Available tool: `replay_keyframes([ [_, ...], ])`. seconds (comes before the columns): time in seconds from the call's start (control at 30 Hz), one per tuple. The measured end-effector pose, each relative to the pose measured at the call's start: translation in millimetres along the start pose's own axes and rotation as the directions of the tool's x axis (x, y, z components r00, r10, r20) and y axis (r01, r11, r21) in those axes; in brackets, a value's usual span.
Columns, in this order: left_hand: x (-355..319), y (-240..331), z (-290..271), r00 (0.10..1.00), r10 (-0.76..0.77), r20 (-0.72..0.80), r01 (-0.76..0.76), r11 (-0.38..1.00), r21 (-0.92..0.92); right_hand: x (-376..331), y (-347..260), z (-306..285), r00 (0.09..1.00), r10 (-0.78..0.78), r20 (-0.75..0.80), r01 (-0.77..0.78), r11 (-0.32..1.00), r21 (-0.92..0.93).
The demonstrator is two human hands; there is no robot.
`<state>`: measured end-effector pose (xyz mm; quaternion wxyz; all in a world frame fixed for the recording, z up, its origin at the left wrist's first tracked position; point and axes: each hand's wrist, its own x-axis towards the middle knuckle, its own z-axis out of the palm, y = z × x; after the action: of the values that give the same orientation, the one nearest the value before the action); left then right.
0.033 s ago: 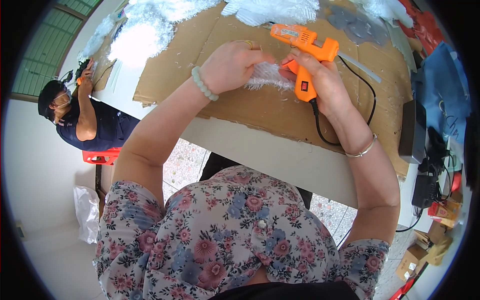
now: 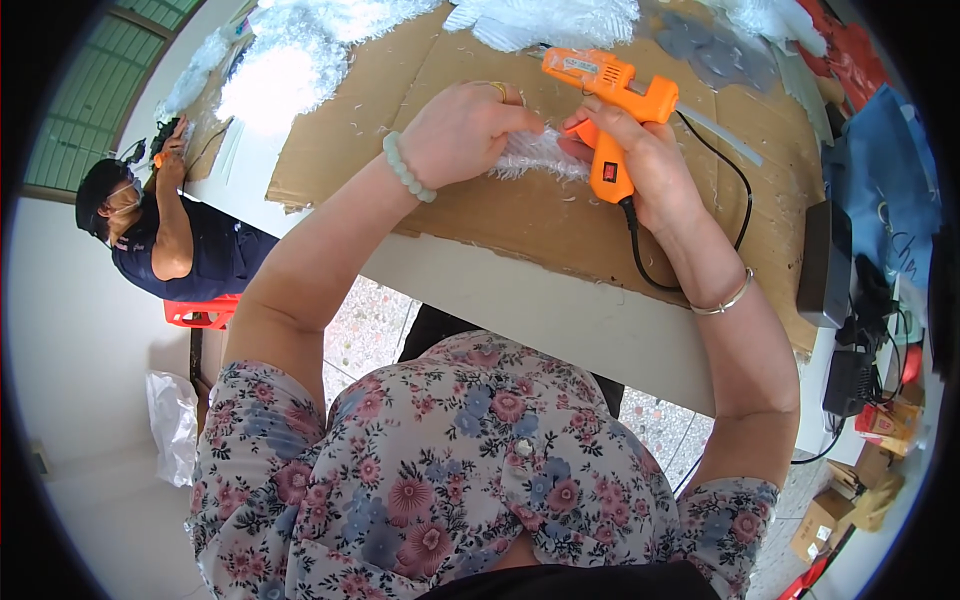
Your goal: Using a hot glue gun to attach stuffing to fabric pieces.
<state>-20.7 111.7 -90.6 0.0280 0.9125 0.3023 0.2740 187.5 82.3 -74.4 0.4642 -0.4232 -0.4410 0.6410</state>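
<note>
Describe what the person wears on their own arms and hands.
Short floral sleeves in pink and blue; forearms bare. The left hand has a pale green bead bracelet and a gold ring. The right hand has a thin metal bangle.

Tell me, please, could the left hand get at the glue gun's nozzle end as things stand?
Probably yes. The left hand rests on the white feather piece right beside the glue gun, which the right hand grips by the handle; nothing lies between them on the cardboard.
</note>
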Motion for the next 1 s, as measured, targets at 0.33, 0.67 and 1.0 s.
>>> replay_keyframes([
  [0.33, -12, 1, 0, 0.997, 0.082, -0.004, -0.08, 0.982, 0.171, 2, -7, 1, 0.991, -0.134, 0.029, 0.131, 0.987, 0.091],
  [0.67, -18, 7, 4, 0.998, 0.05, 0.038, -0.059, 0.961, 0.27, 3, -2, 2, 0.988, -0.153, -0.037, 0.155, 0.986, 0.062],
  [1.0, -27, 7, 10, 0.992, 0.108, 0.067, -0.122, 0.958, 0.26, 0, 2, 0, 0.991, -0.129, 0.038, 0.129, 0.992, 0.001],
])
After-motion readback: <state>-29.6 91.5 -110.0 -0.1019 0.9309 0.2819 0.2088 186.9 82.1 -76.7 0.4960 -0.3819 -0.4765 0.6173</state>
